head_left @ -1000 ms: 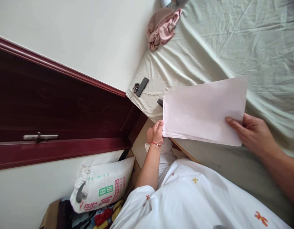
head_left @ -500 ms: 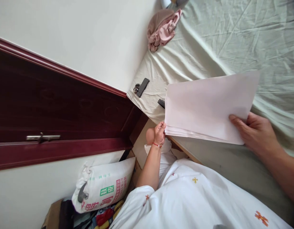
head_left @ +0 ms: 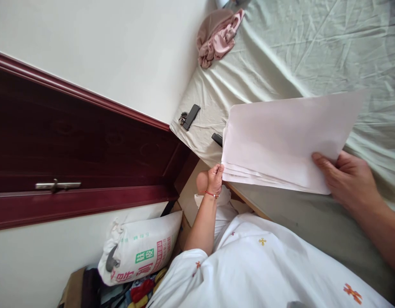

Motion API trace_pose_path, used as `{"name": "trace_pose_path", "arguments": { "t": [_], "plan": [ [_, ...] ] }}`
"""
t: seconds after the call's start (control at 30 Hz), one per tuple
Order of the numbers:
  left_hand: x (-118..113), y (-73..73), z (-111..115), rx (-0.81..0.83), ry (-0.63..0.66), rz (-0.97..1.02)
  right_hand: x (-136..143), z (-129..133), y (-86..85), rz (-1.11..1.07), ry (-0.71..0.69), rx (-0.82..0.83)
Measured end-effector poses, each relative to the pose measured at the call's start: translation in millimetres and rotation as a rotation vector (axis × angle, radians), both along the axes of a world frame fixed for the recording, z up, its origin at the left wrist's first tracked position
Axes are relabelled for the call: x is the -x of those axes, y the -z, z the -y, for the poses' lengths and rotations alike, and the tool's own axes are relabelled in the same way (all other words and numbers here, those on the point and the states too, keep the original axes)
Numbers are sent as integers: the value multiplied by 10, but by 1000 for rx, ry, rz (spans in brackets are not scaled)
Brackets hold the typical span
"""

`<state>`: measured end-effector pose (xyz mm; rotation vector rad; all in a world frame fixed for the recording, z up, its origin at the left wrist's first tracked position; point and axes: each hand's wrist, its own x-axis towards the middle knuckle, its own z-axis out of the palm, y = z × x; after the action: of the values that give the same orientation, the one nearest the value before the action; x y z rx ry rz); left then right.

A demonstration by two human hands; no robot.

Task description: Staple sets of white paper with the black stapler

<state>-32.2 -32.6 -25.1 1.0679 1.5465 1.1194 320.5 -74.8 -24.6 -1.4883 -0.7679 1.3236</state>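
Note:
Several white sheets of paper [head_left: 280,141] lie loosely stacked and slightly fanned between my hands, above the edge of a bed. My left hand [head_left: 215,179], with a red bracelet at the wrist, pinches the lower left corner of the sheets. At the right end, my right hand [head_left: 351,177] grips the sheets with its thumb on top; its other fingers are partly hidden beneath. A dark object [head_left: 217,139] pokes out from under the paper's left edge.
A pale green sheet [head_left: 325,51] covers the bed. On it lie a black object [head_left: 191,117] beside keys [head_left: 183,118] and a pink cloth [head_left: 218,40]. A dark red door [head_left: 88,137] is on the left, above a white printed sack [head_left: 139,248].
The top sheet has shifted right and up, fanning the left edges farther apart. My right hand has moved slightly right, while my left hand has stayed nearly still.

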Motion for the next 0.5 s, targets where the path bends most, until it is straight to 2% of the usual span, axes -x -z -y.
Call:
{"name": "trace_pose_path", "arguments": {
  "t": [0.13, 0.23, 0.5],
  "plan": [
    [-13, -80, 29, 84, 52, 55, -5, -4, -27, 14, 32, 7],
    [-37, -106, 29, 84, 37, 59, -5, -13, -38, 40, 36, 8],
    [5, -3, 14, -9, 26, 12, -3, -17, 13, 56, 13, -20]
  ]
}}
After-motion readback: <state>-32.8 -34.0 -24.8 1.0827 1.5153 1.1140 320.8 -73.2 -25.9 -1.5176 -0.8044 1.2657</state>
